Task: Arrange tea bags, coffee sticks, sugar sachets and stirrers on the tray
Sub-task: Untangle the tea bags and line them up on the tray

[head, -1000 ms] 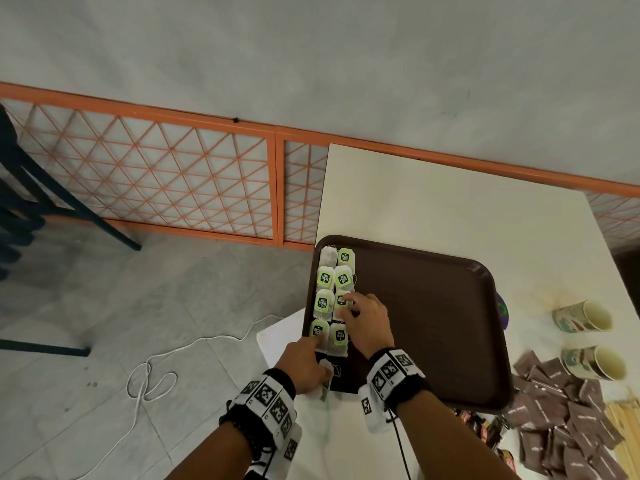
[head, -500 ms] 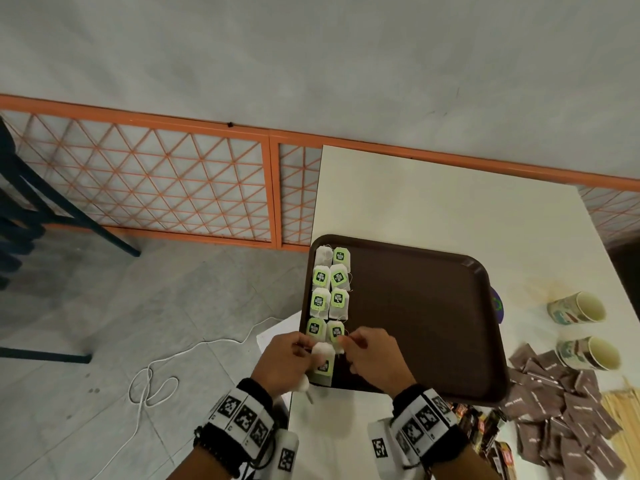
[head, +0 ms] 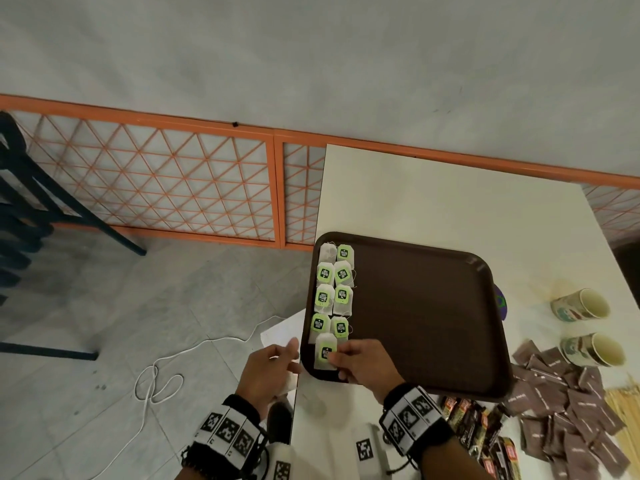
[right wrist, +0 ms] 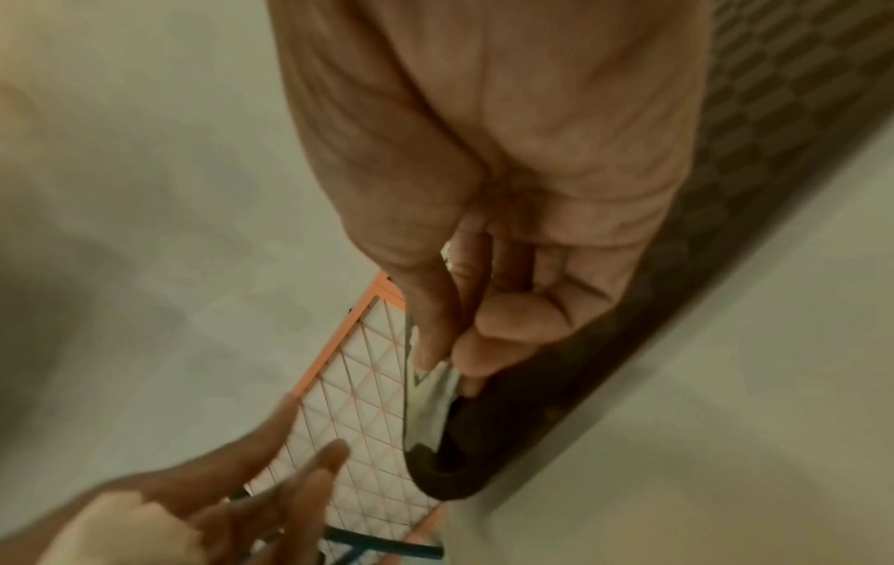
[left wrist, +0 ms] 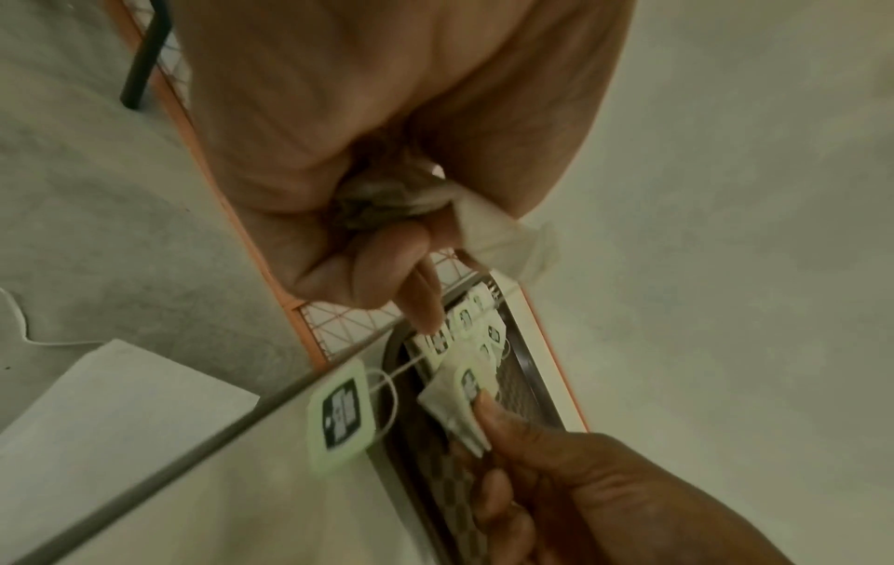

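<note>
Right hand [head: 363,363]: we see its grip pinching a tea bag [head: 325,351] at the tray's [head: 433,306] near-left corner, fingertips partly covering it. Just left, off the bench [head: 450,202] edge, left hand [head: 268,370] clutches crumpled tea bags [left wrist: 387,200]; count hidden in palm. A tag [left wrist: 341,414] dangles, blurred. Right of us, sachets [head: 561,403] cut off by frame.

I see a dark brown tray [head: 433,306] with eight tea bags [head: 334,292] in two columns along its nine o'clock edge, a ninth [head: 325,351] at seven o'clock. Brown sugar sachets [head: 568,407], coffee sticks [head: 485,431] and wooden stirrers [head: 623,407] lie on the table at five o'clock.
</note>
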The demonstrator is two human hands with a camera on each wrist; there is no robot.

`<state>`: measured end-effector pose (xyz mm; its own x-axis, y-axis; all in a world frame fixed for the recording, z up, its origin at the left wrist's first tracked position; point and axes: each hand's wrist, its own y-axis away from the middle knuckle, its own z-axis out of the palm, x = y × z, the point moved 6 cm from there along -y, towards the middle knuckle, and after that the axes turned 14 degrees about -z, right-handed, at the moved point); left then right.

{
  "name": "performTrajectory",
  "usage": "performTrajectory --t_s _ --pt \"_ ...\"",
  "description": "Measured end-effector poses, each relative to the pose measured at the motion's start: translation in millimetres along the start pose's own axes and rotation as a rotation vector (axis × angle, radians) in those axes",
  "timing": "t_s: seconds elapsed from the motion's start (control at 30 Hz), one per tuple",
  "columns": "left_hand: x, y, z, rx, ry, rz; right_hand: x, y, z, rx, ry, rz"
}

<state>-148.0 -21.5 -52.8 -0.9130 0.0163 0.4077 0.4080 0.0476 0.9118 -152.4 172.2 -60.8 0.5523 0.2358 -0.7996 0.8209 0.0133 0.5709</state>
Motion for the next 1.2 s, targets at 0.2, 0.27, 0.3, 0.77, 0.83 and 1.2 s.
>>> performTrajectory --t_s 0.2,0.27,0.3,0.77,0.83,1.2 --pt "5.5 1.3 -20.0 -0.02 0.058 -0.039 5.4 -25.2 7.1 0.029 0.196 0.067" --pt "9.0 5.0 -20.0 -0.026 0.06 -0.029 2.5 -28.8 8.3 0.074 0.183 0.069" --pt "10.6 7.0 -18.8 -0.031 0.063 -0.024 0.8 -29.4 8.7 0.095 0.181 0.063" --pt "20.0 32.4 0.4 -0.314 0.217 -0.015 -12.0 -7.1 -3.8 0.098 0.452 -0.237" --pt "22.1 39.7 7.2 -0.363 0.161 0.022 -28.1 5.6 0.2 -0.041 0.233 -0.35" --pt "34.7 68.4 29.2 -0.228 0.231 0.154 -51.5 65.1 -16.1 -0.434 -0.221 -0.361"
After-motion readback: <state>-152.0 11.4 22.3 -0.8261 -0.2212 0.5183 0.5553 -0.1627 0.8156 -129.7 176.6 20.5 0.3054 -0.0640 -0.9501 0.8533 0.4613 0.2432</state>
